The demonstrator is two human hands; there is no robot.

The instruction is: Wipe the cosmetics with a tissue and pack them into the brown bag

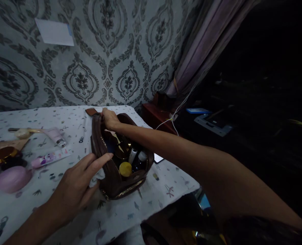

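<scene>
While the left hand [76, 185] lies nearest, fingers spread wide over a white tissue [97, 176] against the bag's left side, the open brown bag [115, 185] sits on the tabletop [153, 200] near its right edge. Bottles [135, 156] stand inside. Farther off, the right hand [110, 119] grips the bag's far rim. Tubes [51, 157] lie left.

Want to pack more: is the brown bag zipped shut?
No, the bag gapes open, with bottles and a yellow lid showing inside.
</scene>
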